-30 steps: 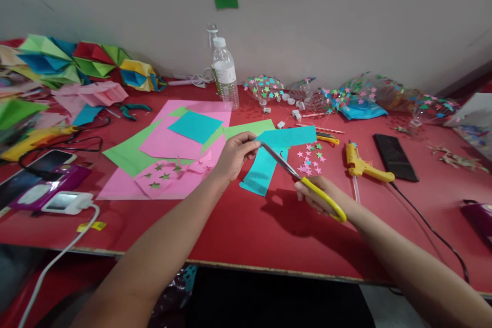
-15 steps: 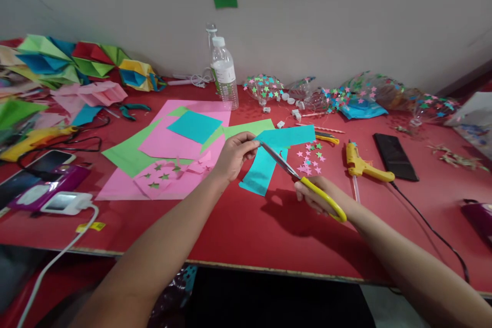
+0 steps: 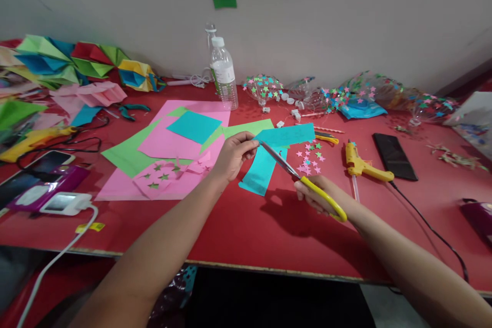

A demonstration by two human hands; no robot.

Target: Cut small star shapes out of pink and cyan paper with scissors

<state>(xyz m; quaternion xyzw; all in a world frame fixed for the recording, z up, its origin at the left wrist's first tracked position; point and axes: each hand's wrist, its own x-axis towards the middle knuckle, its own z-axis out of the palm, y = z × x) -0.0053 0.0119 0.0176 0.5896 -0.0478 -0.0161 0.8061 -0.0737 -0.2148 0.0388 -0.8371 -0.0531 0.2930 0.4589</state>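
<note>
My left hand (image 3: 239, 155) is closed in a pinch, its thumb and fingertips together on what looks like a small piece of blue paper; most of it is hidden. A pair of scissors (image 3: 319, 196) with yellow handles is in my right hand (image 3: 313, 195), the blades pointing up and left to my left fingertips. Behind and under the blades lie two blue paper strips, one stretching right (image 3: 288, 136) and one slanting toward me (image 3: 259, 171). Small paper stars (image 3: 307, 159) are scattered just right of the blades.
Pink and green sheets (image 3: 126, 151) lie to the left, with a blue square (image 3: 195, 126) on top. On the right are a yellow glue gun (image 3: 361, 164), a phone (image 3: 395, 156) and a cutter (image 3: 326, 137). Plastic bottles (image 3: 224, 74) and star-covered clear pieces (image 3: 263, 87) line the wall.
Almost nothing differs. The view has shifted very slightly, while both hands and the scissors keep the same position.
</note>
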